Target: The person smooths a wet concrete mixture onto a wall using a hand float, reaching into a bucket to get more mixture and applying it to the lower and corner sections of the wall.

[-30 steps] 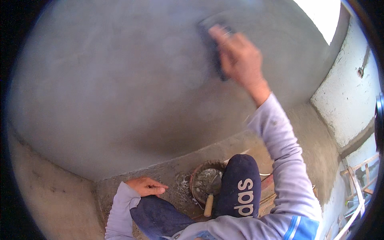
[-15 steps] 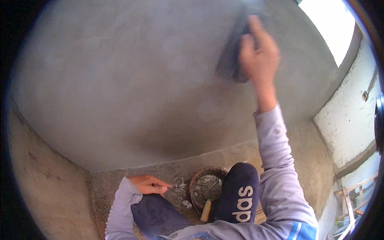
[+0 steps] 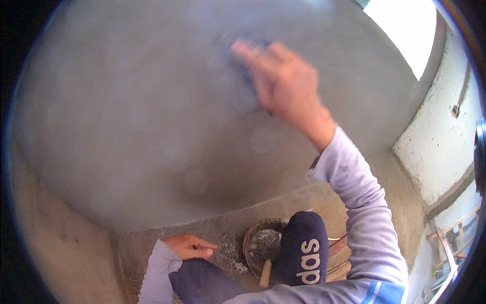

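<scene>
Grey plastered wall (image 3: 152,126) fills most of the head view, smooth and damp-looking, curving down to a rough cement floor (image 3: 76,263) at the lower edge. White rough-plastered side wall (image 3: 435,147) on the right, bright opening (image 3: 405,30) at the upper right corner. Person crouched, dark-trousered knee (image 3: 304,248) low centre, pale long sleeve (image 3: 364,213) running up from the lower right. Right hand (image 3: 286,83) is pressed flat against the upper part of the wall over a dark float or sponge pad (image 3: 243,61); fingers spread on top of it, grip closed onto the pad, motion-blurred. Change: half a second ago the hand and pad were further right and higher near the opening, a second ago lower; now swung left toward wall centre, so it reads as wide sweeping strokes across the fresh surface, finishing in progress. Left hand (image 3: 190,247) rests on the floor at the wall's bottom edge, fingers loosely curled, holding nothing, same spot as before, bracing. Round mortar pan (image 3: 263,243) sits on the floor between left hand and knee, with wet grey mix and a wooden-handled trowel (image 3: 265,273) lying in it. Wet splatter (image 3: 228,253) beside the pan. Timber pieces (image 3: 450,243) at the far right edge. Nothing blocks the wall; blur hides the pad's detail.
</scene>
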### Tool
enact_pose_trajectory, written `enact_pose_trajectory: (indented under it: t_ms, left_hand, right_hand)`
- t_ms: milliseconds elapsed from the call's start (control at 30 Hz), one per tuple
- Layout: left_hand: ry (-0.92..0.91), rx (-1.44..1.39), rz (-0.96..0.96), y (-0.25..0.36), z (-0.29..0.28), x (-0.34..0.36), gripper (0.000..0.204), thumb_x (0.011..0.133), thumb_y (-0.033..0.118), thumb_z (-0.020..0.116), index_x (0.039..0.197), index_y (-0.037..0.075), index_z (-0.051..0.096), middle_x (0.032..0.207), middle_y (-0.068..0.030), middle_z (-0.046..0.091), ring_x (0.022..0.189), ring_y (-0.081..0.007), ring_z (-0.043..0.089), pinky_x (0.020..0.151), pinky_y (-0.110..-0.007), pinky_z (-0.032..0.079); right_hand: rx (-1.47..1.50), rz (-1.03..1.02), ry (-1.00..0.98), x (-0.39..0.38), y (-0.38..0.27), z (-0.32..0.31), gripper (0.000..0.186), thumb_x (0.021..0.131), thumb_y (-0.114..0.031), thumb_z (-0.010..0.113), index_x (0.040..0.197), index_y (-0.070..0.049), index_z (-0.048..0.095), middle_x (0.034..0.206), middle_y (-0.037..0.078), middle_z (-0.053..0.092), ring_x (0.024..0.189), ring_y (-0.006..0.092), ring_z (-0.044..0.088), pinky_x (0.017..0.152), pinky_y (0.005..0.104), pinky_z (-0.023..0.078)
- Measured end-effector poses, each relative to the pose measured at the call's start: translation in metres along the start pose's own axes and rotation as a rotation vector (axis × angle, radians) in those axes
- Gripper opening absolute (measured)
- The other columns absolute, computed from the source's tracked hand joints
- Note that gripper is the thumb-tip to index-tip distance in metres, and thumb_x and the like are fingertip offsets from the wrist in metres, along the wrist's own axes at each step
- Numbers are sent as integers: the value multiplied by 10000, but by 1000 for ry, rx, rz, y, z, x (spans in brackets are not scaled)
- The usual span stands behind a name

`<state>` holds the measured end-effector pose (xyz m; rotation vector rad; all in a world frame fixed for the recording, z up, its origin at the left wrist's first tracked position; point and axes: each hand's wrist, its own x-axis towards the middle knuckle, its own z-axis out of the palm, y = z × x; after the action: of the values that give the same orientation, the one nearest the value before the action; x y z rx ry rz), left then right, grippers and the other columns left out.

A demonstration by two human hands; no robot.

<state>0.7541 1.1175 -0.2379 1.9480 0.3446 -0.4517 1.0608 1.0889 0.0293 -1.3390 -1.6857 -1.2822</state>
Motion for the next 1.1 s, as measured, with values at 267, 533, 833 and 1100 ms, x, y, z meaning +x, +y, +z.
enact_pose_trajectory:
  t_ms: [267,533,833,1100]
  left_hand:
    - [-122,-75,-108,-7,-17,31,579,882,560,432,1283,149,506,1004,-84,660,1022,-217,552,921,-376,390]
    - [-103,-200,-240,-12,-9,16,550,906,534,390,1310,169,477,1010,-49,661,1071,-209,520,974,-404,340]
    - [142,-548,-162,-15,9,-33,779,847,623,396,1306,-6,426,1202,-198,544,1132,-291,502,992,-410,335]
    - [29,-821,-387,-25,-10,7,807,834,657,373,1321,15,412,1171,-209,557,1108,-297,509,990,-420,342]
  right_hand:
    - [-61,-51,132,-34,29,22,441,691,-123,588,1105,-277,584,768,47,491,672,224,544,477,338,464]
    - [-218,303,258,-122,175,26,421,750,-150,585,1140,-307,571,721,67,474,626,250,554,492,377,470]
    - [-137,1056,401,-176,346,-45,377,851,-176,488,1224,-179,538,1118,168,592,1000,321,583,858,376,465]
    - [-228,253,263,-132,258,-8,332,786,-180,588,1116,-218,592,740,114,541,650,273,561,570,359,490]
